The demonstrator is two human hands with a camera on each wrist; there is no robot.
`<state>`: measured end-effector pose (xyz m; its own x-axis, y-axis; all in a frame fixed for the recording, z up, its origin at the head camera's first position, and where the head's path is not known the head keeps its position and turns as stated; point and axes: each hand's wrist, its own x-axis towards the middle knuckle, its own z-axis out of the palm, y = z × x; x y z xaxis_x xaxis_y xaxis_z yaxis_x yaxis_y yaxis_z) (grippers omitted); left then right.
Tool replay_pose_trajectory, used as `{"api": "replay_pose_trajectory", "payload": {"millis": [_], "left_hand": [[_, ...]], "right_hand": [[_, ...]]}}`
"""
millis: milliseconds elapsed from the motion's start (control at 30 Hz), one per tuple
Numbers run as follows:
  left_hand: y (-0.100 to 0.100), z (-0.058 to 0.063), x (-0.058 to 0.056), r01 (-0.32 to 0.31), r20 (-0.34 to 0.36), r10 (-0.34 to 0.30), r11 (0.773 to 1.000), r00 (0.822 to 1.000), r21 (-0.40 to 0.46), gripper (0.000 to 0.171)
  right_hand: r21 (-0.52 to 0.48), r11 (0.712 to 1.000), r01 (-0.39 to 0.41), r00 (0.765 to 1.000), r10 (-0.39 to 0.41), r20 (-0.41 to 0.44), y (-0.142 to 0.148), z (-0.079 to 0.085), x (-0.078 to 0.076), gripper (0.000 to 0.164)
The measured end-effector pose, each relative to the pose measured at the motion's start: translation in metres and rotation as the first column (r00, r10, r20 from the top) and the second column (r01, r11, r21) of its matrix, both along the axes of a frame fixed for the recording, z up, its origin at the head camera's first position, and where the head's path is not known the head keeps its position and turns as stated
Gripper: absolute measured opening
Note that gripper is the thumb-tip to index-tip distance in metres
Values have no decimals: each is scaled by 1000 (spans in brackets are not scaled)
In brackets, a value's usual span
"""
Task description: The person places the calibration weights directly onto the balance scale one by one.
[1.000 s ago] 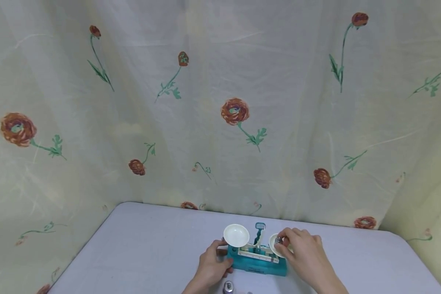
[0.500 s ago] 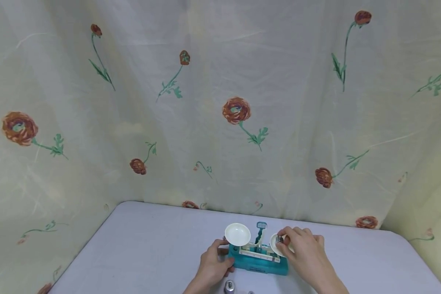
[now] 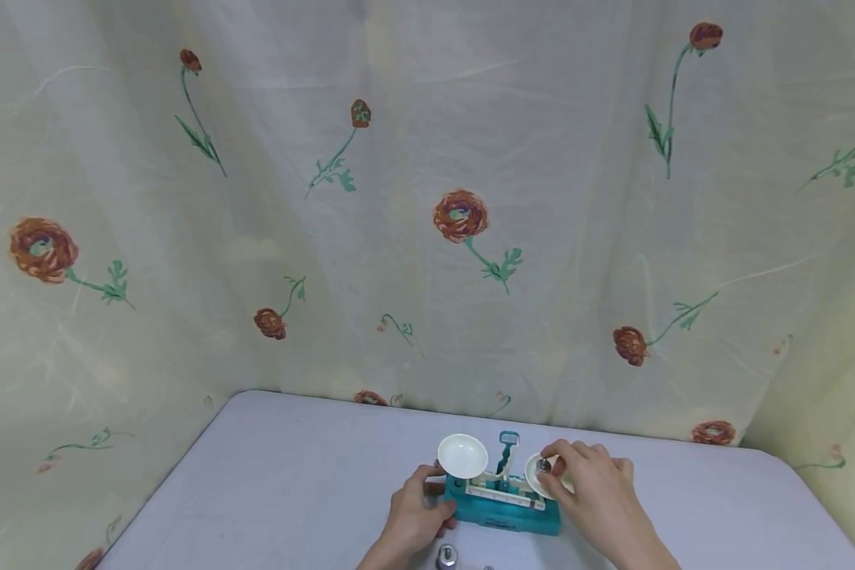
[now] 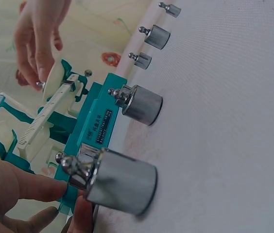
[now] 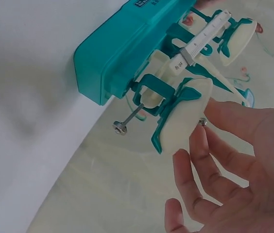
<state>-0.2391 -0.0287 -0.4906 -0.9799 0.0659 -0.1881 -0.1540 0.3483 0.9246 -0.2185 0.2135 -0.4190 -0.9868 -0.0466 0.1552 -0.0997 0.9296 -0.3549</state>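
A teal balance scale [image 3: 502,516] with two white pans stands on the table. My left hand [image 3: 415,513] grips the left end of its base, thumb at the front and fingers behind, under the left pan [image 3: 463,456]. Over the right pan [image 3: 532,475], my right hand [image 3: 598,495] pinches a small metal weight [image 3: 544,465] between thumb and fingertips. Only the weight's knob [image 5: 203,122] shows beside the pan's rim in the right wrist view; the rest is hidden. The left pan holds nothing visible.
Several knobbed metal weights of different sizes stand in a row in front of the scale, the largest weight [image 4: 122,182] nearest the left hand. A screw [image 5: 120,127] sticks out from the scale's right end. A flowered curtain [image 3: 427,332] hangs behind the white table [image 3: 292,483].
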Motion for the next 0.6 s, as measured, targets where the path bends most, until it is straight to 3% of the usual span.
{"api": "replay_pose_trajectory", "payload": {"millis": [400,500,600], "left_hand": [[0,-1,-2,16,-11,-16,1000,1000,4,51],[0,-1,-2,14,-5,-14,1000,1000,4,50],[0,-1,-2,11,0,-11,1000,1000,1,50]], "right_hand": [[-22,1000,-15,999,16,30,1,14,14,27],[-63,997,-39,996,43,75,1,15,18,27],[-95,989,-114,988,123,99,4,13,23,30]]}}
